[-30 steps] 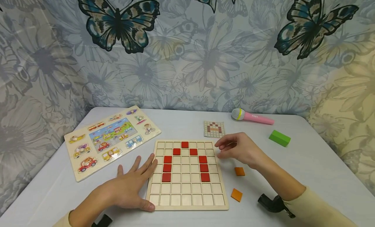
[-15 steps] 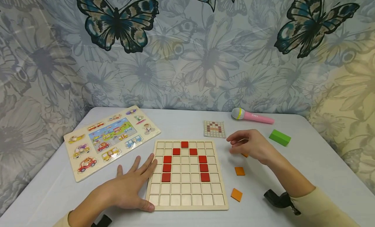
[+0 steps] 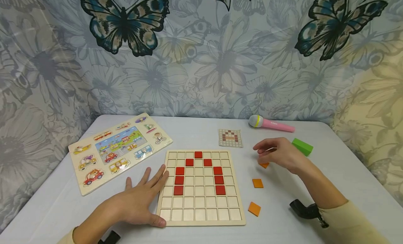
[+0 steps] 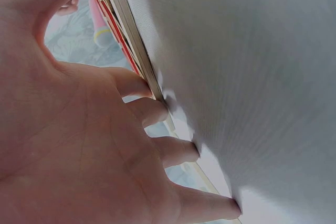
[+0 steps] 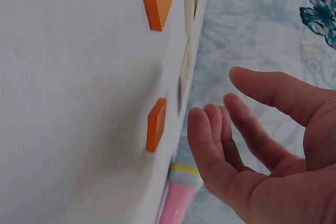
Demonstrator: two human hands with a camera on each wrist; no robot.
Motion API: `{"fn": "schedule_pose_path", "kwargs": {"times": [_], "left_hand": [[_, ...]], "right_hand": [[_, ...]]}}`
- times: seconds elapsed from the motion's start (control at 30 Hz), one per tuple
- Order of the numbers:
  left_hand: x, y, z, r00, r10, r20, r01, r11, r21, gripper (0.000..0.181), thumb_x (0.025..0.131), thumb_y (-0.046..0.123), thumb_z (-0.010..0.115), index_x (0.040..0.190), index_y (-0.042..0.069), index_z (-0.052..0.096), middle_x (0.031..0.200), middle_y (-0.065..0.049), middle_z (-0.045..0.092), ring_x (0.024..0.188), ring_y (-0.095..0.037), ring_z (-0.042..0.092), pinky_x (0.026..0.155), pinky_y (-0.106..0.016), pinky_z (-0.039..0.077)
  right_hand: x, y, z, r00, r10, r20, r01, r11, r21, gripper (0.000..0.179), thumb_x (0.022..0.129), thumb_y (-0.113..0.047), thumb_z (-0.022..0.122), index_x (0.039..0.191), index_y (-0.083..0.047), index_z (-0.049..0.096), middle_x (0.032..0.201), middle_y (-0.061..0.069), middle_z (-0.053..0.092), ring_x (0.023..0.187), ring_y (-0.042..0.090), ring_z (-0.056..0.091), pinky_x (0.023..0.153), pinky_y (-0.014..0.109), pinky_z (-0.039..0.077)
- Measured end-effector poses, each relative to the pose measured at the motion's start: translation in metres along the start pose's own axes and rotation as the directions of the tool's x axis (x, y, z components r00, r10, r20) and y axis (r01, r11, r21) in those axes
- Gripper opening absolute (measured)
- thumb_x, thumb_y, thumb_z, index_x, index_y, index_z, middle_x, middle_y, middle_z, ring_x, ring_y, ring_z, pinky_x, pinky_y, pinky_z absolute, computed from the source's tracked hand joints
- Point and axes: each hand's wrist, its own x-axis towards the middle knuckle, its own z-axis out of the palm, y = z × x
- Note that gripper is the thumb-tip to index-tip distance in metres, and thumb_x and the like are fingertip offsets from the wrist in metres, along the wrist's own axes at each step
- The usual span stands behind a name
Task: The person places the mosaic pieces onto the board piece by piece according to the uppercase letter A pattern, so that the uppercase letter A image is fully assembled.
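Note:
A wooden grid board [image 3: 199, 202] lies flat with several red square tiles [image 3: 218, 180] in its cells. My left hand [image 3: 136, 203], fingers spread, touches the board's left edge, with the thumb at the near corner. My right hand [image 3: 281, 156] hovers right of the board, fingers loosely bent, just above an orange tile [image 3: 264, 165] that it partly covers. The right wrist view shows a gap between that hand and the orange tile [image 5: 156, 125] on the cloth, with nothing between thumb and fingers. Two more orange tiles, a middle one [image 3: 257, 183] and a near one [image 3: 254, 209], lie beside the board.
A small pattern card [image 3: 231, 138] sits behind the board. A pink toy microphone [image 3: 274, 125] and a green block [image 3: 303, 147] lie at the back right, the block partly behind my right hand. A vehicle picture puzzle [image 3: 94, 132] lies at the left.
My right hand has moved right, away from the board's upper right edge, and an orange tile has come into sight beneath it. The left hand stays where it was.

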Motion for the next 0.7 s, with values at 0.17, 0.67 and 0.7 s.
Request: {"fn": "schedule_pose_path", "kwargs": {"times": [0.17, 0.67, 0.7], "left_hand": [[0.000, 0.000, -0.001, 1.000, -0.002, 0.004, 0.002, 1.000, -0.008, 0.132, 0.070, 0.072, 0.082, 0.169, 0.014, 0.015, 0.177, 0.000, -0.005, 0.159, -0.051, 0.000, 0.098, -0.095, 0.002], [0.000, 0.000, -0.002, 1.000, -0.002, 0.014, 0.003, 1.000, -0.009, 0.132, 0.071, 0.072, 0.081, 0.169, 0.014, 0.014, 0.177, -0.002, -0.005, 0.159, -0.052, -0.001, 0.097, -0.095, 0.001], [0.000, 0.000, -0.002, 1.000, -0.002, 0.015, 0.002, 1.000, -0.009, 0.132, 0.071, 0.073, 0.081, 0.169, 0.014, 0.014, 0.177, -0.002, -0.005, 0.159, -0.052, -0.001, 0.097, -0.095, 0.001]], "right_hand": [[0.000, 0.006, -0.006, 1.000, -0.024, 0.020, 0.024, 0.999, -0.032, 0.041, 0.086, -0.007, 0.081, 0.124, 0.004, 0.070, 0.111, 0.014, 0.071, 0.098, 0.020, 0.064, 0.078, 0.026, 0.058], [0.002, 0.017, -0.011, 0.999, -0.006, 0.042, 0.012, 0.991, -0.130, 0.040, 0.079, 0.001, 0.079, 0.118, 0.004, 0.072, 0.102, 0.011, 0.069, 0.091, 0.020, 0.060, 0.071, 0.027, 0.054], [0.002, 0.017, -0.011, 0.999, -0.005, 0.042, 0.010, 0.991, -0.133, 0.040, 0.079, 0.001, 0.078, 0.118, 0.004, 0.072, 0.101, 0.011, 0.069, 0.091, 0.020, 0.060, 0.070, 0.027, 0.054]]}}
